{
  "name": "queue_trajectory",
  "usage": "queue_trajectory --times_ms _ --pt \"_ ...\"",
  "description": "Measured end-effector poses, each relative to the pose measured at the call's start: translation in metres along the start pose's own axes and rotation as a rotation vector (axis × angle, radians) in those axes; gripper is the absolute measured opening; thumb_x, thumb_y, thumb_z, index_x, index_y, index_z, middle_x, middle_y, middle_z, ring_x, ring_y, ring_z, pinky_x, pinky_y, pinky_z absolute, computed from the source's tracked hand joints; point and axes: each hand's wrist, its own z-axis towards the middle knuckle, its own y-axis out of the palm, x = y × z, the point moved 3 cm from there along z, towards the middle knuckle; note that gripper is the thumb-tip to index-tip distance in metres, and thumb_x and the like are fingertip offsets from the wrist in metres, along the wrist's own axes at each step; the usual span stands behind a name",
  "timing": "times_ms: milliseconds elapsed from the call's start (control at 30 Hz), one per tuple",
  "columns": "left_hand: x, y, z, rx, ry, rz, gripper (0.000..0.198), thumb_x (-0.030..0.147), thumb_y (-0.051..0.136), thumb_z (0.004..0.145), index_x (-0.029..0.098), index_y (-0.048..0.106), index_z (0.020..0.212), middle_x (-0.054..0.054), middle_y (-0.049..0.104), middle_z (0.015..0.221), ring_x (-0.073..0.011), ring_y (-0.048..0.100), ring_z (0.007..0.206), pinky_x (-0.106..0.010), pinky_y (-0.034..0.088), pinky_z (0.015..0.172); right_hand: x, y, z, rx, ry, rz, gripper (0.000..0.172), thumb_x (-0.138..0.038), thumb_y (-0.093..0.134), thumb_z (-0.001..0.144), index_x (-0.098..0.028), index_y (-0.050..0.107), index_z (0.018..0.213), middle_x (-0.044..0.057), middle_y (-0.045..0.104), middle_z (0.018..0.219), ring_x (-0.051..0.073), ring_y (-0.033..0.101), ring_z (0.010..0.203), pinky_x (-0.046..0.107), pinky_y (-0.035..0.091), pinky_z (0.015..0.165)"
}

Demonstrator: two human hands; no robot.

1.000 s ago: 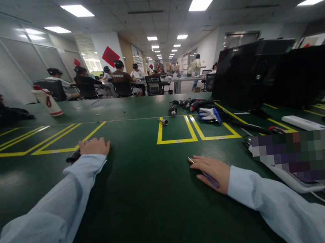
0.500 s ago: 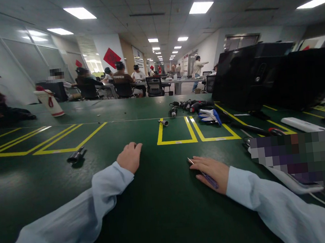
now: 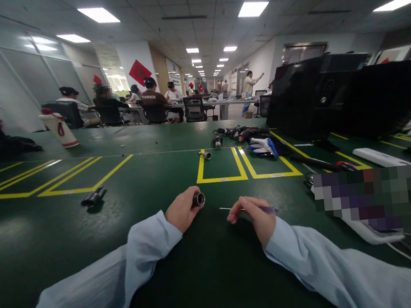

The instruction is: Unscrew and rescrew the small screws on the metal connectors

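My left hand (image 3: 182, 212) is wrapped round a short dark cylindrical part (image 3: 198, 200), whose hollow round end faces right. The rest of that part is hidden in my fingers. A slim screwdriver (image 3: 271, 210) with a purplish clear handle is in my right hand (image 3: 253, 215), its thin metal shaft pointing left towards the dark part. The shaft tip and the part are apart. On the table to the left lies a black cylindrical piece (image 3: 92, 198). A smaller metal fitting (image 3: 205, 155) lies farther back, by a yellow tape line.
Yellow tape marks rectangles on the green table (image 3: 176, 294). Cables and dark connectors (image 3: 240, 133) lie at the back, beside a blue-and-white glove (image 3: 263, 147). A black case (image 3: 313, 98), white power strip (image 3: 384, 158) and pixelated device are right; a paper cup (image 3: 61, 130) stands back left.
My left hand has turned and moved right, bringing the dark part's hollow end into view. My right hand has lifted and turned, swinging the screwdriver so its shaft points left.
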Motion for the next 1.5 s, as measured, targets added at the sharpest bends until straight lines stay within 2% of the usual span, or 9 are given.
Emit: queue_trajectory --times_ms 100,233,400,567,667,967,1067,1233,1500 --pt "0.009 0.003 -0.003 -0.017 0.103 -0.137 0.021 0.021 0.051 0.072 0.017 0.044 0.092 -0.003 0.054 0.083 -0.0149 0.052 0.072 -0.027 0.043 0.064 0.006 0.009 0.004 0.048 -0.025 0.241 0.018 -0.024 0.044 0.079 -0.015 0.057 0.070 0.002 0.060 0.055 0.014 0.056 0.052 0.028 0.043 0.052" --pt "0.006 0.006 -0.001 -0.104 0.139 -0.154 0.017 0.031 0.055 0.070 0.016 0.048 0.073 0.000 0.052 0.068 -0.0117 0.048 0.060 -0.023 0.038 0.054 0.008 0.019 0.005 0.008 -0.059 0.360 0.005 -0.018 0.046 0.071 -0.017 0.051 0.072 0.001 0.061 0.054 0.014 0.054 0.049 0.028 0.041 0.051" --pt "0.006 0.008 -0.001 -0.160 0.177 -0.076 0.016 0.029 0.055 0.069 0.016 0.047 0.063 0.003 0.048 0.058 -0.0096 0.045 0.053 -0.020 0.033 0.049 0.001 0.034 0.001 -0.151 -0.061 0.123 0.005 -0.016 0.046 0.072 -0.017 0.050 0.071 0.003 0.063 0.061 0.013 0.054 0.053 0.028 0.043 0.055" --pt "0.012 0.010 -0.006 -0.213 0.228 -0.069 0.011 0.025 0.052 0.069 0.017 0.048 0.064 0.002 0.049 0.061 -0.0095 0.047 0.055 -0.019 0.034 0.050 0.002 0.042 0.003 -0.131 -0.085 -0.152 0.010 -0.011 0.045 0.072 -0.017 0.053 0.068 0.001 0.061 0.063 0.012 0.055 0.056 0.026 0.044 0.056" --pt "0.012 0.010 -0.005 -0.221 0.252 -0.115 0.012 0.026 0.051 0.070 0.016 0.048 0.063 0.002 0.049 0.061 -0.0094 0.047 0.055 -0.019 0.035 0.050 0.006 0.042 0.007 -0.115 -0.050 -0.183 0.011 -0.010 0.046 0.071 -0.017 0.054 0.066 0.000 0.060 0.062 0.012 0.055 0.058 0.026 0.043 0.057" --pt "0.006 0.007 -0.001 -0.105 0.238 -0.373 0.018 0.027 0.053 0.068 0.015 0.045 0.058 0.003 0.046 0.054 -0.0077 0.042 0.050 -0.019 0.034 0.048 0.011 0.044 0.013 -0.126 0.145 0.219 0.007 -0.021 0.050 0.073 -0.016 0.055 0.071 0.001 0.063 0.067 0.011 0.054 0.059 0.026 0.045 0.057" --pt "0.007 0.007 -0.001 -0.099 0.213 -0.388 0.018 0.028 0.053 0.068 0.014 0.045 0.058 0.003 0.046 0.053 -0.0076 0.042 0.050 -0.019 0.034 0.047 0.012 0.044 0.012 -0.134 0.130 0.228 0.007 -0.022 0.052 0.073 -0.016 0.055 0.071 0.001 0.063 0.068 0.011 0.054 0.059 0.025 0.044 0.057" --pt "0.008 0.007 -0.003 -0.100 0.187 -0.204 0.016 0.026 0.049 0.070 0.015 0.046 0.059 0.002 0.047 0.055 -0.0083 0.043 0.051 -0.019 0.034 0.049 0.011 0.044 0.011 -0.144 0.078 0.107 0.007 -0.021 0.053 0.072 -0.015 0.055 0.070 0.001 0.062 0.068 0.009 0.053 0.057 0.023 0.043 0.054" --pt "0.010 0.005 -0.004 -0.076 0.228 -0.304 0.017 0.025 0.048 0.070 0.015 0.044 0.057 0.003 0.045 0.053 -0.0077 0.042 0.050 -0.018 0.034 0.047 0.023 0.045 0.016 -0.159 0.214 0.356 0.014 -0.027 0.058 0.069 -0.014 0.053 0.069 0.003 0.066 0.069 0.009 0.054 0.052 0.022 0.042 0.049"
